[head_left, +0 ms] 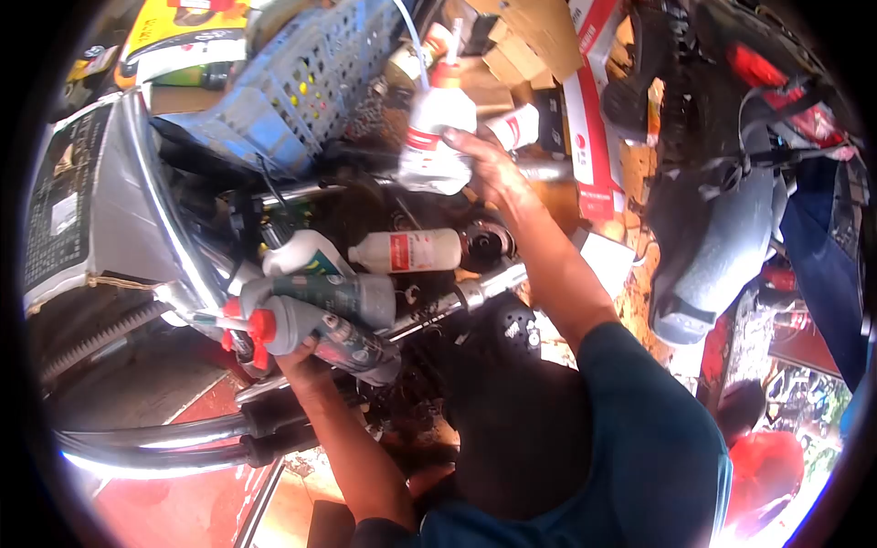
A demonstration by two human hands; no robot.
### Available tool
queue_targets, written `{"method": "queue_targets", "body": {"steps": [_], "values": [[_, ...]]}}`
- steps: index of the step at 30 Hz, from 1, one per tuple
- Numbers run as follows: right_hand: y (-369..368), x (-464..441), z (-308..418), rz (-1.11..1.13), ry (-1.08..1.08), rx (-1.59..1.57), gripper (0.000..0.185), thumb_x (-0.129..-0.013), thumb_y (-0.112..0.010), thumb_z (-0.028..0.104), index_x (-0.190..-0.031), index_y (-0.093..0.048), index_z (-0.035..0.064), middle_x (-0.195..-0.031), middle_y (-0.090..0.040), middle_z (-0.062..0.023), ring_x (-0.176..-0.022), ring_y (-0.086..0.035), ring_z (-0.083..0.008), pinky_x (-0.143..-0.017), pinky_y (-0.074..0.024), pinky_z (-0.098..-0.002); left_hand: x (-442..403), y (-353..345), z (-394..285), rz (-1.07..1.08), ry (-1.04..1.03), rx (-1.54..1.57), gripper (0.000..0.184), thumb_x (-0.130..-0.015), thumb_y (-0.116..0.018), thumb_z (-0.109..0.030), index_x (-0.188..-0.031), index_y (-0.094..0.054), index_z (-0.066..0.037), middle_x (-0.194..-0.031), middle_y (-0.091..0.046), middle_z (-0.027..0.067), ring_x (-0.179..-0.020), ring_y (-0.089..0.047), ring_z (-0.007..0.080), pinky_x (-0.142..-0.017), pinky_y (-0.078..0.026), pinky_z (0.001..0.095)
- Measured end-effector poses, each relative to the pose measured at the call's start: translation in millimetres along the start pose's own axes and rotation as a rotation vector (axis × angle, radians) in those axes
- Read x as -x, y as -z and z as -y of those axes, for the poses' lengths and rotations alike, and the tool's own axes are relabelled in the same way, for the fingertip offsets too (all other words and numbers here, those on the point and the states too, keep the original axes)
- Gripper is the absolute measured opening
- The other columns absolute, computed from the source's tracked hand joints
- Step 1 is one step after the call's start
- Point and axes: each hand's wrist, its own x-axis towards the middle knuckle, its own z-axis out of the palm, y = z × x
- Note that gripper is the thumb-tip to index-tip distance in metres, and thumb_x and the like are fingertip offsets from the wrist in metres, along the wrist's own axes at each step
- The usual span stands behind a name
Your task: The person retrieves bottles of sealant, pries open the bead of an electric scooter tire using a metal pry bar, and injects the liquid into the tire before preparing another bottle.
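Note:
My right hand (489,163) is closed around a white squeeze bottle (441,137) with a red collar, a thin nozzle and a red label band. The bottle is upright, slightly tilted, in front of the cardboard. Lower left, my left hand (303,361) grips a grey bottle (333,338) with a red cap, which lies tilted; most of its fingers are hidden beneath it. Close behind are a grey-green bottle (365,300) and a white bottle with a green label (306,254). A cream bottle with a red label (420,251) lies to the right of them.
A blue perforated crate (274,100) stands at the upper left, near a worn carton (68,201). Chrome tubes (164,192) cross the left side. Red-and-white cardboard (594,137) is at the upper right, with a grey motorcycle part (713,247) beyond.

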Motion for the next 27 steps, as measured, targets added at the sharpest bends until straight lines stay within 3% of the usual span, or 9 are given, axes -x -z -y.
{"method": "queue_targets", "body": {"steps": [7, 11, 12, 13, 14, 16, 19, 23, 27], "values": [[-53, 29, 10, -0.102, 0.445, 0.809, 0.074, -0.070, -0.091, 0.029, -0.129, -0.056, 0.0001, -0.113, -0.069, -0.0101, -0.106, -0.064, -0.0186, -0.098, -0.0491, -0.0340, 4, -15, -16, 0.051, 0.002, 0.098, 0.088, -0.060, -0.086, -0.015, -0.137, -0.046, 0.002, -0.118, -0.061, 0.0099, -0.107, -0.062, 0.0259, -0.097, -0.051, 0.0400], [-69, 45, 15, -0.267, 0.459, 0.820, 0.084, -0.063, -0.093, 0.028, -0.131, -0.053, -0.0011, -0.115, -0.068, -0.0132, -0.108, -0.065, -0.0207, -0.096, -0.0522, -0.0341, -3, 12, 1, 0.061, 0.007, 0.078, 0.089, -0.059, -0.085, -0.013, -0.137, -0.046, 0.002, -0.120, -0.061, 0.0119, -0.108, -0.062, 0.0278, -0.098, -0.051, 0.0409], [-71, 51, 14, -0.201, 0.620, 0.802, 0.084, -0.063, -0.092, 0.029, -0.130, -0.053, -0.0012, -0.113, -0.068, -0.0140, -0.106, -0.065, -0.0204, -0.094, -0.0526, -0.0339, -3, 19, 2, 0.081, 0.050, 0.061, 0.096, -0.058, -0.088, -0.017, -0.141, -0.043, 0.002, -0.125, -0.060, 0.0133, -0.112, -0.061, 0.0286, -0.099, -0.050, 0.0403], [-65, 50, 10, -0.176, 0.608, 0.729, 0.082, -0.066, -0.091, 0.027, -0.132, -0.052, -0.0008, -0.113, -0.067, -0.0129, -0.104, -0.065, -0.0212, -0.092, -0.0530, -0.0345, 4, 21, 2, 0.051, 0.040, 0.029, 0.098, -0.058, -0.089, -0.018, -0.142, -0.042, 0.002, -0.126, -0.059, 0.0138, -0.114, -0.061, 0.0289, -0.100, -0.050, 0.0400], [-57, 39, 10, -0.142, 0.288, 0.439, 0.077, -0.070, -0.087, 0.020, -0.135, -0.050, 0.0007, -0.115, -0.066, -0.0112, -0.106, -0.064, -0.0221, -0.092, -0.0524, -0.0348, 5, 16, 3, 0.037, 0.021, 0.003, 0.101, -0.058, -0.090, -0.020, -0.143, -0.041, 0.002, -0.128, -0.059, 0.0143, -0.115, -0.060, 0.0292, -0.101, -0.049, 0.0397], [-49, 44, -8, -0.153, 0.347, 0.275, 0.076, -0.072, -0.082, 0.012, -0.139, -0.047, 0.0001, -0.118, -0.065, -0.0108, -0.110, -0.063, -0.0231, -0.097, -0.0506, -0.0361, -11, -12, 4, 0.188, -0.185, 0.004, 0.107, -0.059, -0.091, -0.023, -0.148, -0.036, 0.002, -0.131, -0.058, 0.0158, -0.120, -0.058, 0.0298, -0.102, -0.047, 0.0390], [-66, 44, 26, -0.047, 0.127, 0.014, 0.073, -0.072, -0.081, 0.011, -0.136, -0.047, 0.0007, -0.120, -0.062, -0.0106, -0.114, -0.060, -0.0232, -0.098, -0.0494, -0.0378, -15, -31, -18, 0.036, -0.010, 0.004, 0.087, -0.061, -0.087, -0.007, -0.138, -0.048, -0.001, -0.122, -0.063, 0.0126, -0.112, -0.064, 0.0246, -0.096, -0.052, 0.0382], [-127, 52, 84, -0.061, 0.272, 0.814, 0.080, -0.070, -0.087, 0.025, -0.135, -0.048, 0.0008, -0.119, -0.063, -0.0128, -0.112, -0.061, -0.0236, -0.096, -0.0492, -0.0370, -1, -86, -84, -0.075, 0.185, 0.117, 0.081, -0.060, -0.086, -0.005, -0.134, -0.051, -0.002, -0.119, -0.065, 0.0104, -0.107, -0.066, 0.0221, -0.093, -0.054, 0.0374], [-212, 94, 127, -0.090, 0.150, 0.956, 0.078, -0.071, -0.088, 0.026, -0.134, -0.049, 0.0009, -0.121, -0.065, -0.0154, -0.110, -0.065, -0.0266, -0.096, -0.0503, -0.0386, 46, -119, -163, -0.018, 0.142, 0.052, 0.080, -0.059, -0.086, -0.003, -0.132, -0.054, -0.001, -0.120, -0.065, 0.0084, -0.104, -0.066, 0.0195, -0.095, -0.054, 0.0363]]}}
